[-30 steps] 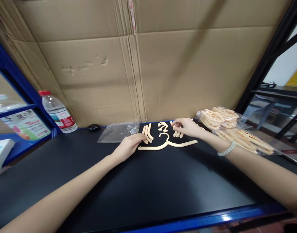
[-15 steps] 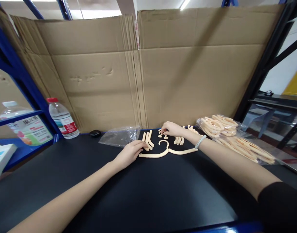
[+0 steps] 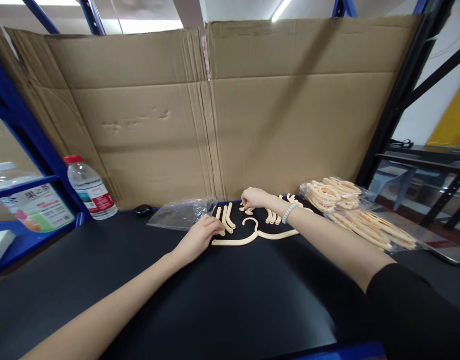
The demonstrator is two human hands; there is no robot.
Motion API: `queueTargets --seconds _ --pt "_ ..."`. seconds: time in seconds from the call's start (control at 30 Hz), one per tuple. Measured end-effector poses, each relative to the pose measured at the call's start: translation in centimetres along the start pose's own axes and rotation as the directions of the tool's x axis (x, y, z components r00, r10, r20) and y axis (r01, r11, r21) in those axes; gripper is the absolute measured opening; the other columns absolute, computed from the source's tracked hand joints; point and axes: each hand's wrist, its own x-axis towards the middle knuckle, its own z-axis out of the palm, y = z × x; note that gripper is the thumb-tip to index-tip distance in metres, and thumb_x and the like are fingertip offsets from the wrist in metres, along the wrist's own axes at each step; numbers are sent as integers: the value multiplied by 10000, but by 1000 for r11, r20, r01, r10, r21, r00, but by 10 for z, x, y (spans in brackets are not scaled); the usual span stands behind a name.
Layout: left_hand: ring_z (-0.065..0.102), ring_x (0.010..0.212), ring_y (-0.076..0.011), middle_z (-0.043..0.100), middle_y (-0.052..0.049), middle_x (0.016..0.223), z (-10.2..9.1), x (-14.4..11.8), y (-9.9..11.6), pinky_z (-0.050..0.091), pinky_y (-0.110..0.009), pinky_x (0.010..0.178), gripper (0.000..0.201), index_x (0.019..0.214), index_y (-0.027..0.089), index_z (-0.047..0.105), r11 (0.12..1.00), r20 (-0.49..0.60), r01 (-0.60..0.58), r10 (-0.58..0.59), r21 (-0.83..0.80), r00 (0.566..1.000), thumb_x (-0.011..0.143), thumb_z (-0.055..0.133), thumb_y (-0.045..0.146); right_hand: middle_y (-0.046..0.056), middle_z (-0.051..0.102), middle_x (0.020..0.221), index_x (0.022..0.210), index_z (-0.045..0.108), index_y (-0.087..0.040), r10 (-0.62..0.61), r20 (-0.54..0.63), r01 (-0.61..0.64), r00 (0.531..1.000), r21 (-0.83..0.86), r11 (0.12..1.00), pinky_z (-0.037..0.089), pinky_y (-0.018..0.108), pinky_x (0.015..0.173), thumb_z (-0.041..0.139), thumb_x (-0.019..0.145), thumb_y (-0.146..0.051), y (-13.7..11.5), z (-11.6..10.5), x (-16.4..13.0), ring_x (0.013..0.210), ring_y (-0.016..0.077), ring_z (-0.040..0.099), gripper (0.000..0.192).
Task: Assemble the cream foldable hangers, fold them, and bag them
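On the black table, a joined hanger is laid. Beside it the left hand is loosely bent; behind it the right hand is curled; whether anything is grasped cannot be told. Slim strips are touched by the left; small hooks are partly covered by the right.

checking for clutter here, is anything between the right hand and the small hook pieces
Nothing visible: the right hand is right at the small hook pieces, partly hiding them, though contact is unclear. The hanger lies nearer the person, not between them.
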Motion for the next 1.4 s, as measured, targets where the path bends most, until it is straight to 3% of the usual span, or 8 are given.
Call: queueTargets --seconds 0.17,0.3,0.47,0.67,0.8,0.93,1.13,1.4 --pt "589 833 -162 627 -67 994 -1 -2 9 520 -289 724 293 978 202 609 997 -164 56 -64 -53 984 923 340 98 65 654 997 951 641 -149 -26 -195 43 980 86 995 502 353 803 590 888 -281 8 -18 -12 900 179 620 155" --pt "614 906 -164 606 -81 1095 -4 1 32 562 -263 694 255 1022 198 619 965 -285 91 -161 -245 945 945 376 176 93 687 908 839 654 -149 52 -452 51 890 214 976 448 301 789 562 858 -188 13 -34 -34 894 200 629 101" --pt "608 1025 -231 668 -87 1010 -4 3 67 540 -330 836 150 846 184 701 785 -233 205 -404 -584 884 869 582 273 38 665 646 981 551 -138 220 -557 90 801 475 876 467 250 536 391 942 -366 -6 -28 -83 538 139 630 281" --pt "656 764 -149 604 -22 1001 12 -1 90 545 -324 753 381 1033 230 549 338 40 295 -595 -894 803 713 755 227 54 700 681 839 540 -174 322 -214 200 922 977 79 489 242 483 639 752 -354 -49 -2 -143 583 183 685 224" --pt "651 845 -177 622 -40 991 16 -4 96 521 -332 795 508 1133 225 529 166 189 355 -606 -920 773 688 774 209 81 699 759 821 576 -163 242 -118 150 963 982 -118 478 246 487 629 766 -375 -68 7 -158 642 182 671 226" --pt "625 825 -178 644 -21 812 20 -6 96 488 -314 793 258 850 186 567 202 209 393 -590 -897 780 703 768 251 42 675 798 844 539 -187 266 -95 116 959 991 -64 432 218 462 758 690 -325 -77 18 -160 621 141 628 301" --pt "558 739 -149 571 10 733 25 -9 94 441 -282 722 237 762 195 507 317 173 407 -566 -857 806 753 728 281 2 668 836 1037 532 -227 256 -62 125 965 964 -236 519 289 704 784 677 -229 -80 31 -161 727 138 655 439" --pt "565 769 -162 584 -5 770 26 -10 93 451 -294 739 239 724 196 499 344 167 417 -568 -841 806 748 722 278 18 667 870 731 659 -182 241 -24 71 970 979 -191 525 296 777 785 691 -279 -79 38 -160 793 135 647 164"
